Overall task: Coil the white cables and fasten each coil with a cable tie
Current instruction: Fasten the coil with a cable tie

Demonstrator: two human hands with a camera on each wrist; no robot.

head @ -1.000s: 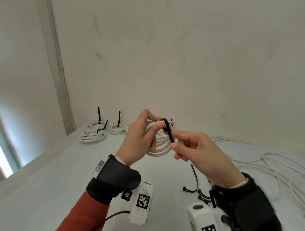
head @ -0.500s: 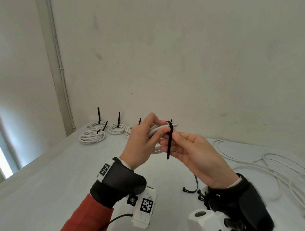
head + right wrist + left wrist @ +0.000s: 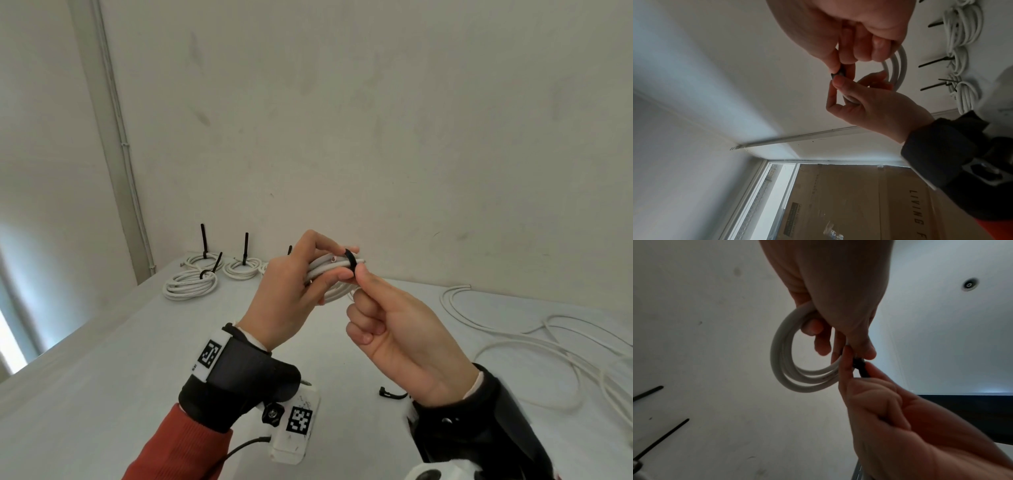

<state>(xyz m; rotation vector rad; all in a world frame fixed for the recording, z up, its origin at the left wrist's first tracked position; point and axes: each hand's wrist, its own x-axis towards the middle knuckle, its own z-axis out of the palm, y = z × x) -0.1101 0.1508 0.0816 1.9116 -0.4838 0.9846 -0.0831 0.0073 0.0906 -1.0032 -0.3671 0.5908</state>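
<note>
Left hand (image 3: 287, 294) grips white cable coil (image 3: 323, 270) raised above table (image 3: 137, 359), fingers curled through loops; right hand (image 3: 394, 329) pinches black cable tie (image 3: 350, 261) wrapped over coil's top, other fingers curled; tied coils (image 3: 190, 286) at table's far left corner; loose white cable (image 3: 513, 339) toward right edge; spare tie (image 3: 393, 394) near front edge.

The cable coil (image 3: 325, 271) is white; the cable tie (image 3: 350, 257) is black. A black wrist strap (image 3: 239, 371) carries a black-and-white square-patterned tag (image 3: 209, 353). The sleeve (image 3: 178, 442) is orange-red. The table (image 3: 102, 377) and wall (image 3: 342, 102) are off-white.
</note>
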